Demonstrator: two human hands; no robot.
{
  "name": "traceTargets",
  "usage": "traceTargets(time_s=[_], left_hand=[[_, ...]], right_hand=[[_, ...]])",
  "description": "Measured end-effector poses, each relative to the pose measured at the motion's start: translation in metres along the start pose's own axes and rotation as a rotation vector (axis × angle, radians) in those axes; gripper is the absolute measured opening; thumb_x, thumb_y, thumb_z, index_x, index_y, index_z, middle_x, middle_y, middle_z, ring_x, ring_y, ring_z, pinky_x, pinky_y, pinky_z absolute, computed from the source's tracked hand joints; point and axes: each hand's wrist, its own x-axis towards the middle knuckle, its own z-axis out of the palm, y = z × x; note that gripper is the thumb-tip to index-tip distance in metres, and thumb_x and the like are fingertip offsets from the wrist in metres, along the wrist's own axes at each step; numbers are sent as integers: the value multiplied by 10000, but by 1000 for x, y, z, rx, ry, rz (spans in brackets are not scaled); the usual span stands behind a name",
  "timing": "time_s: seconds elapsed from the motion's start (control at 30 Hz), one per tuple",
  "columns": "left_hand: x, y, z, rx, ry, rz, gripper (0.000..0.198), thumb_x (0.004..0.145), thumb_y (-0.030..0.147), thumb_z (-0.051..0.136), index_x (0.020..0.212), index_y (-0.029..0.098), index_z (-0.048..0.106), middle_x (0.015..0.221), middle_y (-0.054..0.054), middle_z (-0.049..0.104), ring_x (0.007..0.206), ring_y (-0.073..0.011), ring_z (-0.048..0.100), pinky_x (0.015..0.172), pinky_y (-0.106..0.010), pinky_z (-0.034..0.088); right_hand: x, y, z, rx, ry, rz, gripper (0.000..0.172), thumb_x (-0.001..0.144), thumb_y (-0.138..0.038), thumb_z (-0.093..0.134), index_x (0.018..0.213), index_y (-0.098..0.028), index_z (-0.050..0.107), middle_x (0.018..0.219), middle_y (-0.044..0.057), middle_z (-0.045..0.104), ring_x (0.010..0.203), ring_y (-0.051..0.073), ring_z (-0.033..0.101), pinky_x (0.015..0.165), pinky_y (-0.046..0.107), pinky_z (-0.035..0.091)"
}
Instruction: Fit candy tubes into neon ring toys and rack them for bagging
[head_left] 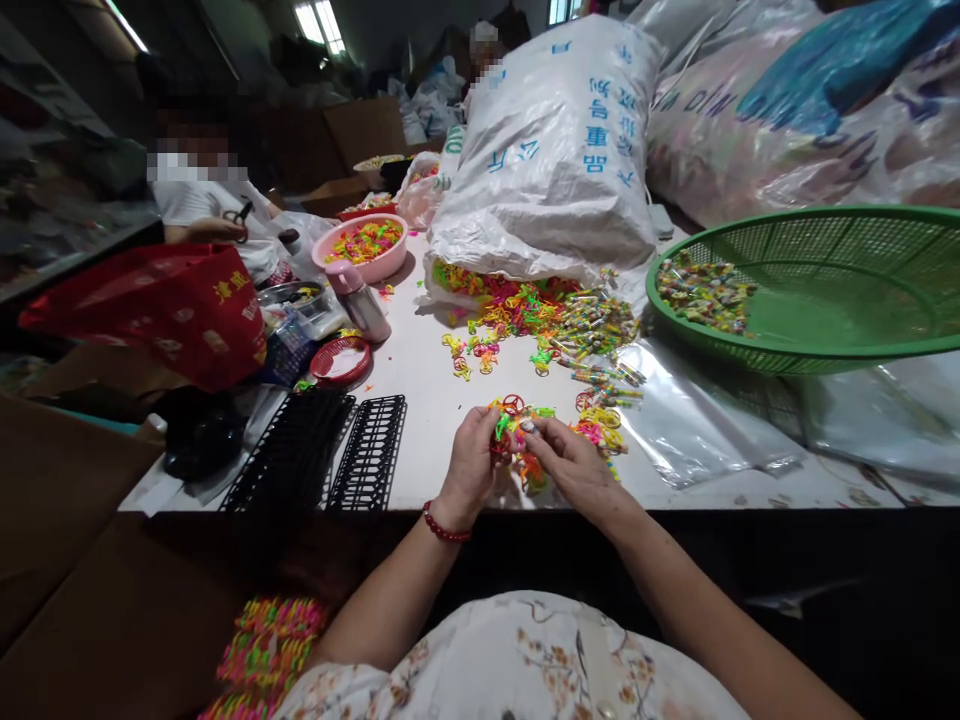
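Plastic toy pieces (503,426), red, green and orange, are between the left hand (471,455) and the right hand (576,462), just above the near edge of the white surface (427,420). The room is dim, its far corners too dark to make out around a bright window (320,25). A co-worker (177,200) in white is at far left, partly hidden by a red bag (172,310). A bulging white sack (555,130) covers the back of the surface, with loose bright pieces (525,310) at its mouth. The green basket (847,310) runs past the right edge of view. Black racks (367,455) lie left of the hands. The left hand grips the toy pieces; the right is pinched narrow on a small pale piece (528,426), though fingers probably cover much of it.
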Motion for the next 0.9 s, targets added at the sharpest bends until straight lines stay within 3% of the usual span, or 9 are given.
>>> traceTargets(time_s=[0.1, 0.27, 0.4, 0.6, 0.77, 0.9], left_hand=[[-4, -3, 6, 49, -2, -9, 288, 828, 429, 645, 821, 192, 481, 550, 74, 501, 413, -57, 431, 405, -172, 316], [-6, -5, 12, 125, 23, -15, 318, 810, 447, 653, 806, 194, 460, 568, 76, 480, 414, -52, 415, 402, -174, 327], [-6, -7, 11, 160, 9, -4, 313, 824, 451, 637, 806, 191, 464, 577, 73, 480, 432, -50, 409, 412, -170, 334], [-3, -11, 11, 186, 4, -1, 320, 834, 465, 623, 799, 195, 456, 601, 75, 465, 460, -55, 393, 437, -178, 333], [-2, -13, 7, 382, 15, 106, 281, 891, 447, 554, 803, 193, 469, 642, 60, 467, 547, -78, 420, 527, -203, 371], [-2, -16, 4, 530, 98, 173, 272, 902, 440, 541, 802, 191, 502, 663, 46, 482, 602, -96, 429, 574, -217, 379]], right_hand=[[-2, 1, 0, -37, -19, -32, 283, 908, -475, 533, 911, -203, 614, 815, 6, 636, 760, 150, 584, 701, 265, 496], [-4, 2, 0, -53, 55, -36, 276, 876, -473, 587, 898, -199, 611, 771, -1, 617, 702, 144, 549, 645, 254, 462], [-7, -4, -4, -119, 30, -51, 262, 902, -440, 553, 862, -195, 635, 745, 1, 625, 691, 147, 557, 634, 257, 443], [-11, -9, -7, -343, 148, -220, 136, 901, -315, 588, 913, -200, 659, 817, 15, 688, 737, 160, 629, 697, 269, 467], [-13, -5, -2, -432, 246, -369, 95, 907, -255, 586, 926, -193, 654, 832, 35, 706, 736, 161, 655, 705, 265, 504], [-14, -1, 0, -489, 293, -470, 112, 918, -243, 562, 947, -185, 653, 866, 61, 720, 770, 171, 677, 726, 277, 533]])
